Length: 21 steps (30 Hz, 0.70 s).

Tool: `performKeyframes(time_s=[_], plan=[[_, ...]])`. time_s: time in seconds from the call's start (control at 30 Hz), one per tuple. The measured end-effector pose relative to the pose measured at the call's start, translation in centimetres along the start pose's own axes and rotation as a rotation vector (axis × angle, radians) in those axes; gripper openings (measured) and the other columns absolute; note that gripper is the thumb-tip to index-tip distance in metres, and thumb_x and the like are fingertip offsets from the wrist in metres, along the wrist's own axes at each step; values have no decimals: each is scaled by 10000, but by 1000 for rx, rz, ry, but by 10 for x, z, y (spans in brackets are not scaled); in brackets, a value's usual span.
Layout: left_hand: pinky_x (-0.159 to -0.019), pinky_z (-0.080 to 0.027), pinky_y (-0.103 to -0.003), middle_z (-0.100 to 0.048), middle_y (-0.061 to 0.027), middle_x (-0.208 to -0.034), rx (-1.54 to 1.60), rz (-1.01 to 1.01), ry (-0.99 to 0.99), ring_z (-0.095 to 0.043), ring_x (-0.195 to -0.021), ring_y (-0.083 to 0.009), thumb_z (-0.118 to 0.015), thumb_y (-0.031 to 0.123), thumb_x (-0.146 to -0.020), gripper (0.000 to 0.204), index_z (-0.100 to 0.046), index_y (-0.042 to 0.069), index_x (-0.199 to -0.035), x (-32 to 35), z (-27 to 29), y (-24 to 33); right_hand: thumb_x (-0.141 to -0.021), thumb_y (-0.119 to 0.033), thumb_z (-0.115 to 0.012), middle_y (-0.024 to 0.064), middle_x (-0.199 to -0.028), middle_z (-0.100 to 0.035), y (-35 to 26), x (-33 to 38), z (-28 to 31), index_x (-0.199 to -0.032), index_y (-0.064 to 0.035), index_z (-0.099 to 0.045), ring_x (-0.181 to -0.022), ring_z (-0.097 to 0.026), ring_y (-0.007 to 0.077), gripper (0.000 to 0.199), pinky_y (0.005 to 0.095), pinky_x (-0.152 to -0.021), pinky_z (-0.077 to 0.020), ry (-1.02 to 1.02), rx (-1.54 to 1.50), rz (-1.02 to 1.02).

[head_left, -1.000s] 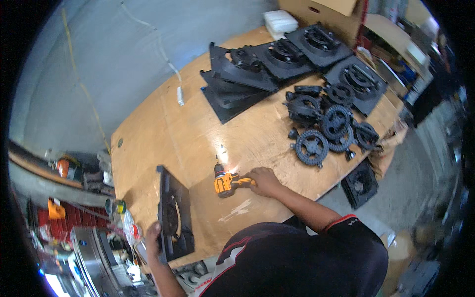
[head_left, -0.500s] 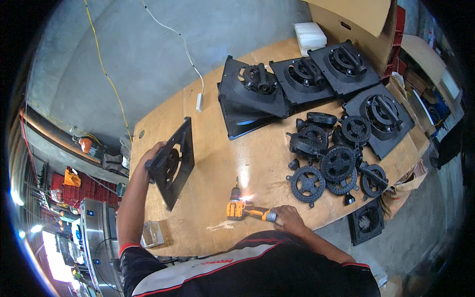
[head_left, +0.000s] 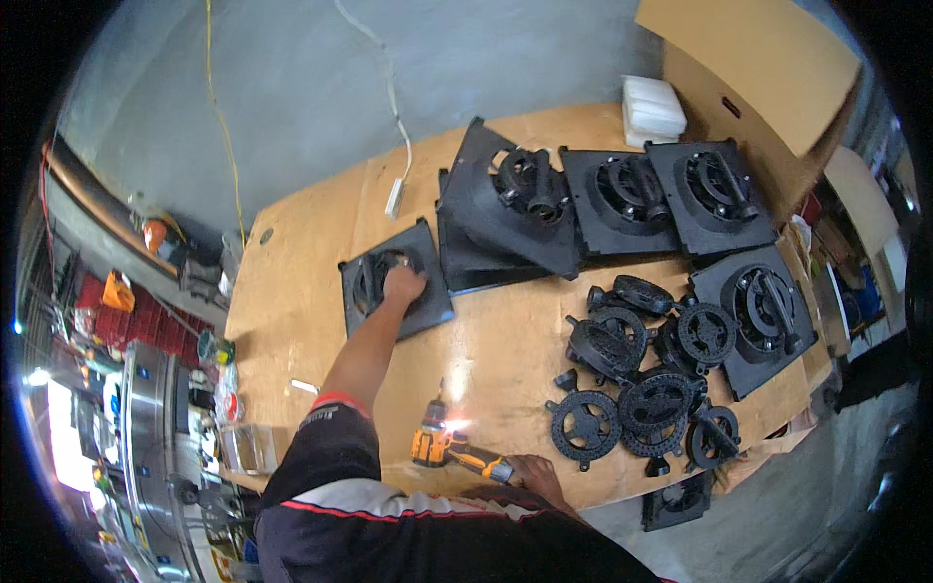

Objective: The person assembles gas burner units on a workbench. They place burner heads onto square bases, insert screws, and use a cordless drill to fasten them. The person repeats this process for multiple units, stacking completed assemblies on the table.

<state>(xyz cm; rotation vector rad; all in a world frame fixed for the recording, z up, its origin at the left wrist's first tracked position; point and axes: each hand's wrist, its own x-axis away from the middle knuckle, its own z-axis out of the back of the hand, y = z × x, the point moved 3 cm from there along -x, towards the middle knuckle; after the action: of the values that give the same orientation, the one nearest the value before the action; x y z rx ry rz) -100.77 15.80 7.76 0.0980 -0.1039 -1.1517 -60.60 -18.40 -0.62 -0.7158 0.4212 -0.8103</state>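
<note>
On the left part of the table a black square plate point(head_left: 425, 309) with a round centre lies flat. My left hand point(head_left: 403, 283) reaches over it, its fingers closed down at the round centre; the fingertips are partly hidden. At the near table edge my right hand point(head_left: 536, 475) rests beside the base of an orange and black cordless drill point(head_left: 449, 449), its fingers loosely apart and not round the tool. The drill lies on its side, its bit toward the far side and its light on.
Several black plates with round burners and tubes point(head_left: 620, 199) stand along the back and right. Loose black burner rings point(head_left: 584, 428) pile up at centre right. A white foam stack point(head_left: 652, 109), a cardboard box point(head_left: 724, 107), a white cable end point(head_left: 394, 198) and a clear container point(head_left: 248, 449) are around.
The black square plate, held upright at the left before, now lies flat farther back. My left hand has moved from its edge to its centre. My right hand stays by the drill.
</note>
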Motion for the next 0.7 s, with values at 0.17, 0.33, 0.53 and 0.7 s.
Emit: performKeyframes(time_s=[0.17,0.33,0.53,0.7], plan=[[-983,-485,-450,-617,-276,-1219,34,42,-198,-603,-1148,-390,-693,352,-830,547,-611,-48,-1195,25,5,21,-870,-338,-591,111,-1283,-581,-3,-5,8,-1388,-86,-469,-1215,-526,293,589,455,-1020,-375,-103,-3,-63],[-1060,-395,-488,-420,-255,-1434,-37,-266,469,-451,-1288,-438,-724,317,-808,655,-475,26,-1339,127,29,8,-873,-291,-588,120,-1261,-597,3,-7,-1,-1349,-86,-502,-1204,-538,290,525,450,-998,-392,-20,14,-78],[-942,-469,-468,-578,-207,-1193,317,-13,396,-564,-1118,-393,-708,258,-818,496,-544,134,-1269,100,29,-58,-853,-275,-610,118,-1236,-611,-12,-7,13,-1320,-99,-526,-1163,-559,300,506,458,-960,-408,14,7,-54],[-898,-493,-463,-607,-174,-1059,320,-79,358,-599,-1039,-377,-709,229,-806,359,-604,128,-1134,41,32,-74,-807,-409,-679,137,-1211,-612,-18,-12,19,-1309,-78,-533,-1141,-560,319,620,470,-951,-410,36,17,-59]])
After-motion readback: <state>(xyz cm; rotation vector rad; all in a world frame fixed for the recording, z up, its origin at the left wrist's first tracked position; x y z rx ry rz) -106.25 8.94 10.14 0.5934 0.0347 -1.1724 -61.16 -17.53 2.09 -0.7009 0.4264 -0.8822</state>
